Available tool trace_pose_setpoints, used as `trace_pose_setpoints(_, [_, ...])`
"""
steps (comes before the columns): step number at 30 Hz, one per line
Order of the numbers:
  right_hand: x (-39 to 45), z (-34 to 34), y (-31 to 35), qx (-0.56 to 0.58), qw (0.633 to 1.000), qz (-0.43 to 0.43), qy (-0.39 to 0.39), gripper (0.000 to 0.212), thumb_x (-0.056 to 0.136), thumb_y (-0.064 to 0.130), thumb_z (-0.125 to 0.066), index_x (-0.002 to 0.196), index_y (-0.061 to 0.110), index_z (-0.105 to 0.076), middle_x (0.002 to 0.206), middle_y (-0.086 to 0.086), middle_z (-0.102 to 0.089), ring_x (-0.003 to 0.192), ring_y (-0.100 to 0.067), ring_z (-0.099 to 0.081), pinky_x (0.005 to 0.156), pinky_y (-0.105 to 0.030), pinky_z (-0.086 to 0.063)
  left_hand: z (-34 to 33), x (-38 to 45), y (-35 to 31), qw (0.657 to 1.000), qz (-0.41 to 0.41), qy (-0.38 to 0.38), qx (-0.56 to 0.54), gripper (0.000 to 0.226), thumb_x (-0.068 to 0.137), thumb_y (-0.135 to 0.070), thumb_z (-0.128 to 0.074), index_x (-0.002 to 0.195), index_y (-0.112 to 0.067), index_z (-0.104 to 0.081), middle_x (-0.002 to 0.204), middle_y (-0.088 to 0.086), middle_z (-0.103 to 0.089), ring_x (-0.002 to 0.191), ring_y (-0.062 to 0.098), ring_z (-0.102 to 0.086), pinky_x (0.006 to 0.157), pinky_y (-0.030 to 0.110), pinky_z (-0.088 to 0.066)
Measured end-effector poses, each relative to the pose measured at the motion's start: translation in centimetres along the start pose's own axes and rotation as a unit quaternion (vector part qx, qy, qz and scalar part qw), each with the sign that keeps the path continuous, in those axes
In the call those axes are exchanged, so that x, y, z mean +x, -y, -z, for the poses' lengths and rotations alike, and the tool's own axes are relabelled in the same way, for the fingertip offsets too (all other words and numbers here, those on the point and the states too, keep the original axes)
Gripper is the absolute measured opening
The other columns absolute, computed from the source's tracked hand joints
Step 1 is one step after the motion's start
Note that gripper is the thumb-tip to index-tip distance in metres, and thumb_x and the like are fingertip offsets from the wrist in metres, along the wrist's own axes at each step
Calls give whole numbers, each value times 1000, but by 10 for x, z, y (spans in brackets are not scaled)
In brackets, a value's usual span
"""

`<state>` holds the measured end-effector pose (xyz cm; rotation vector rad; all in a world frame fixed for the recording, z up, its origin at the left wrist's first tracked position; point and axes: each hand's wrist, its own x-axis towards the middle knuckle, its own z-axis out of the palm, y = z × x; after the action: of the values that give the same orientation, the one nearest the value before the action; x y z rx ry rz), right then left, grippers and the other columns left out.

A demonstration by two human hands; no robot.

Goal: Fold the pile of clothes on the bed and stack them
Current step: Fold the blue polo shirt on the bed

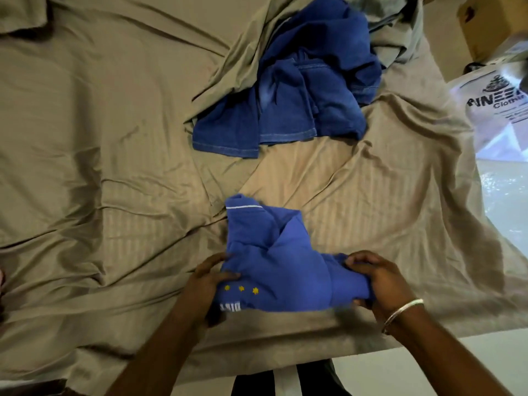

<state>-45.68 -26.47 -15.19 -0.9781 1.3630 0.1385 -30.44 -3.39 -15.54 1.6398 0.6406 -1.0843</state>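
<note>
Both hands, left hand [210, 284] and right hand [377, 278], grip the blue shirt [274, 261], half folded. Jeans [294, 90] at 12 o'clock lie unfolded; no stack shows.

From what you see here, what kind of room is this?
Probably a bedroom: a bed under a wrinkled tan sheet, jeans lying on it, and both hands gripping a blue shirt to fold.

We get dim, warm light, brightest mid-bed sheet [300, 167]. The plastic bag [497, 110] at right is blown out with glare. Motion blur softens edges; wide-angle bends corners.
</note>
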Motion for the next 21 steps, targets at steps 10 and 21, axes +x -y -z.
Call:
trace_pose_setpoints(10, [82, -56, 52, -74, 996, -1, -55, 69, 84, 75, -48, 117, 16, -65, 118, -12, -63, 104, -23, -63, 93, -31, -50, -30, 88, -89, 999, -15, -52, 3, 45, 81, -51, -60, 86, -7, -68, 83, 11, -67, 63, 23, -66, 55, 27, -55])
trace_pose_setpoints(21, [97, -121, -16, -47, 954, 240, -174, 32, 100, 35, -51, 73, 21, -45, 62, 7, -48, 54, -2, -46, 56, -17, -34, -43, 112, -21, 895, -207, -329, 220, 38, 104, -41, -34, 114, -5, -44, 115, 20, -63, 103, 41, -60, 74, 38, -37])
